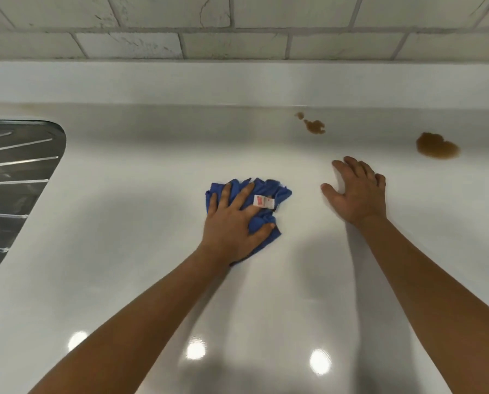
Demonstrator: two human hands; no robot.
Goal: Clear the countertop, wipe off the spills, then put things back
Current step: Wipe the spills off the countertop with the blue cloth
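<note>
White countertop (124, 265), glossy, three ceiling-light reflections near its front edge.

From my feed, taking the blue cloth (268, 191) as reference: it lies bunched on the counter about mid-surface, white tag facing up, my left hand (232, 223) pressing flat on it. Right of the cloth, my right hand (356, 191) rests palm-down on the bare surface. Beyond and right of the cloth, a small brown spill (314, 126) sits near the back upstand; a larger brown spill (436, 149) lies further right. Far left of the cloth, the ribbed steel drainer (16, 172) is set into the counter.
</note>
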